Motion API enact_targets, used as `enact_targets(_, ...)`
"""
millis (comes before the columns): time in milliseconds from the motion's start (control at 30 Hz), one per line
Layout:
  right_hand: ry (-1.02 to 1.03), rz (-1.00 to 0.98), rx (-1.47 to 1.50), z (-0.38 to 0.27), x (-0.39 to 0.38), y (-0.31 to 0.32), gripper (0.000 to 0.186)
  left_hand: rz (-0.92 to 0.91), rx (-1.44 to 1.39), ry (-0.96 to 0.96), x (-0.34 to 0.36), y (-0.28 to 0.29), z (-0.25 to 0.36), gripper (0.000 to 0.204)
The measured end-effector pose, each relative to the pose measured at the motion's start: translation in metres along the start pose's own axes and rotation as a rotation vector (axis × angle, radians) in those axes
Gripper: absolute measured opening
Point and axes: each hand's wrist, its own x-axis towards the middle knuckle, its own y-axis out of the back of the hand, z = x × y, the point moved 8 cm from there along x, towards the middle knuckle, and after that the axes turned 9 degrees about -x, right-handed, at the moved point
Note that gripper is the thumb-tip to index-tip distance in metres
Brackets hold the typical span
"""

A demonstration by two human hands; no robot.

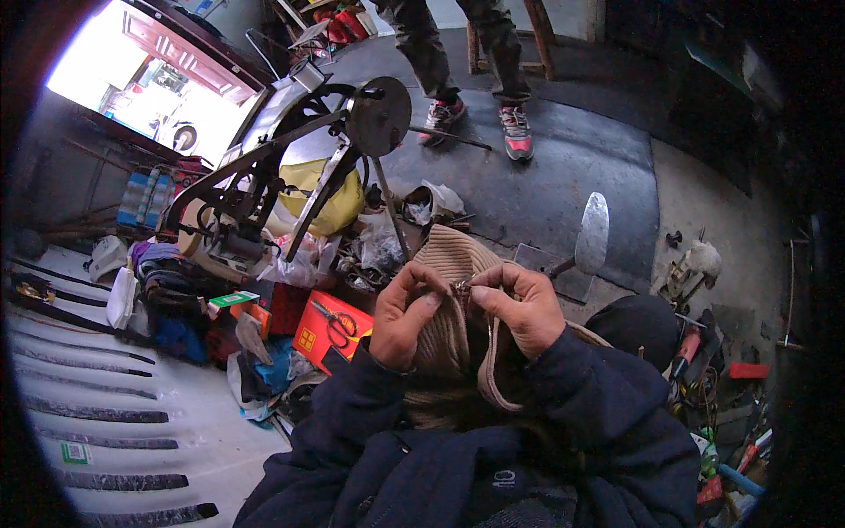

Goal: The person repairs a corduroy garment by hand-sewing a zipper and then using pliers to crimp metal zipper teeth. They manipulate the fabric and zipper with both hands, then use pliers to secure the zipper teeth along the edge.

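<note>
A beige ribbed knit garment [451, 252] with a zipper lies over my lap, and both hands hold it in front of me. My left hand [405, 315] is closed, thumb and forefinger pinching the zipper edge of the garment. Close beside it, my right hand [525, 304] is closed too, pinching the other side at the small metal zipper slider [461, 287]. Below the fingers a strip of zipper tape [489, 370] hangs in a loop. The exact grip on the slider is too small to make out.
A hand-cranked sewing machine [264, 167] stands ahead on the left. Scissors [337, 327] lie on a red box [319, 334] left of my hands. A metal shoe-last stand [591, 236] rises to the right. Ahead stands a person in pink sneakers [516, 132]. Tools [691, 348] clutter the right.
</note>
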Motion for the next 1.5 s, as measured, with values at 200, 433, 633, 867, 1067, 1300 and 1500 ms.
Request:
enact_targets(200,-0.043,0.000,0.054,0.003,0.000,0.000,0.011,-0.046,0.060,0.124,0.001,-0.008,-0.006,0.018)
enact_targets(433,-0.066,0.040,0.059,0.007,0.001,0.003,0.013,0.001,0.042,0.121,0.004,-0.013,-0.001,0.022)
enact_targets(633,-0.012,0.051,0.031,0.000,0.001,0.004,0.012,-0.112,0.312,0.204,0.003,-0.012,-0.007,0.019)
enact_targets(867,0.094,0.016,-0.050,-0.010,-0.004,0.002,0.011,-0.128,0.107,0.270,0.001,-0.004,-0.019,0.018)
enact_targets(1067,0.653,0.010,-0.632,-0.054,-0.018,-0.012,0.016,-0.084,0.019,0.265,0.000,0.001,-0.021,0.018)
enact_targets(1300,0.147,0.032,-0.218,-0.019,-0.006,-0.003,0.011,-0.104,0.089,0.267,-0.005,-0.001,-0.017,0.018)
enact_targets(1500,0.013,0.035,-0.158,-0.007,-0.003,0.001,0.013,-0.103,0.098,0.300,-0.006,-0.004,-0.016,0.016)
